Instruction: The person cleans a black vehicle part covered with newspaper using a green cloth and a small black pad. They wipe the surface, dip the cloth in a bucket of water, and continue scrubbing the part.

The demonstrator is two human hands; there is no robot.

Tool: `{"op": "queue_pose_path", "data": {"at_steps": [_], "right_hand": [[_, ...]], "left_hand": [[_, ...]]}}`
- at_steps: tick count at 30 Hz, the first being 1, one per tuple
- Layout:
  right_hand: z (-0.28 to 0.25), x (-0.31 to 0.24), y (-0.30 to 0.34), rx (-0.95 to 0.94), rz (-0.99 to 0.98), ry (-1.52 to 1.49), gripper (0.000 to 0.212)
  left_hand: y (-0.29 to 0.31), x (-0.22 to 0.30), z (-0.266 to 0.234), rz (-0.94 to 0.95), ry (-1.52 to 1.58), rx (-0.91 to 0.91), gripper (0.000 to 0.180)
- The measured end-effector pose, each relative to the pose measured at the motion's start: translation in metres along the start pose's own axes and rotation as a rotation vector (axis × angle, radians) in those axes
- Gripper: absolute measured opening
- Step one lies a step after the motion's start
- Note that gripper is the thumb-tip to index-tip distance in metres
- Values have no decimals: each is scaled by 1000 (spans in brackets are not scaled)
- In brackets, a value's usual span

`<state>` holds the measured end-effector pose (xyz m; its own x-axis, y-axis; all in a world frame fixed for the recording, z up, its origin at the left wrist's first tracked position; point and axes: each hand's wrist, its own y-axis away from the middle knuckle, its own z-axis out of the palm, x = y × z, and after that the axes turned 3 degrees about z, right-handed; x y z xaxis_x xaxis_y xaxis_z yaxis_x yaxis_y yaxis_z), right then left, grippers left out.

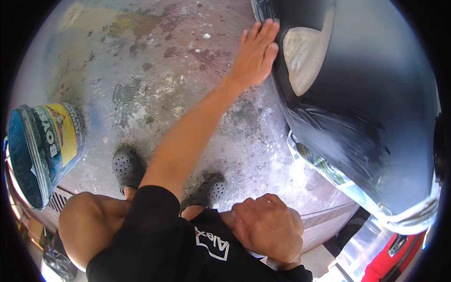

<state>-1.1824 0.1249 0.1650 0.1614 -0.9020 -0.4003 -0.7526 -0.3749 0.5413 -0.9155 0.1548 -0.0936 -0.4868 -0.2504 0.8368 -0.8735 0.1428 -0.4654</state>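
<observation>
Panel [371, 66], dark grey and curved, takes up the right side of the head view, rising off the right edge of the floor [164, 94]. Left hand [257, 54] is out at the panel's upper left edge, flat, fingers extended and nothing gripped; fingertips overlap a black insert [266, 10] there, can't tell if they're pressing or just near. Pale patch [303, 58] sits just right of that hand, set into the panel. Glossy black smear [340, 136] runs across the panel's lower left part. Printed sheet [324, 164] lines the lower left edge. Right hand [268, 225] is curled on the right knee [297, 220], back up, palm hidden, so can't tell if anything's in it. Hands well apart. Bucket [54, 176], dark blue with a yellow label [65, 131], is at the floor's left edge, mouth facing left. Grey left clog [126, 167] and right clog [209, 190] are on the floor near its lower edge. Past that edge: black bag [58, 263] at lower left, red bodywork [397, 254] at lower right.
</observation>
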Motion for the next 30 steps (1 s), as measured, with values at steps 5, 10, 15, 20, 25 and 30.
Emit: {"op": "queue_pose_path", "data": {"at_steps": [5, 10, 15, 20, 25, 30], "right_hand": [[16, 1, 6, 80, 243, 57, 4], [17, -10, 4, 152, 241, 31, 8], [6, -24, 20, 182, 341, 2, 13], [-4, -12, 50, 305, 465, -35, 17], [-13, -13, 50, 324, 546, -63, 17], [-10, -25, 53, 416, 440, -140, 10]], "left_hand": [[49, 16, 23, 10, -3, 5, 64], [107, 59, 35, -63, 62, -87, 70], [161, 113, 58, -85, 274, -168, 74], [136, 182, 61, -11, 448, -119, 76], [151, 156, 62, -31, 339, -150, 74], [120, 160, -5, 185, 492, 42, 61]]}}
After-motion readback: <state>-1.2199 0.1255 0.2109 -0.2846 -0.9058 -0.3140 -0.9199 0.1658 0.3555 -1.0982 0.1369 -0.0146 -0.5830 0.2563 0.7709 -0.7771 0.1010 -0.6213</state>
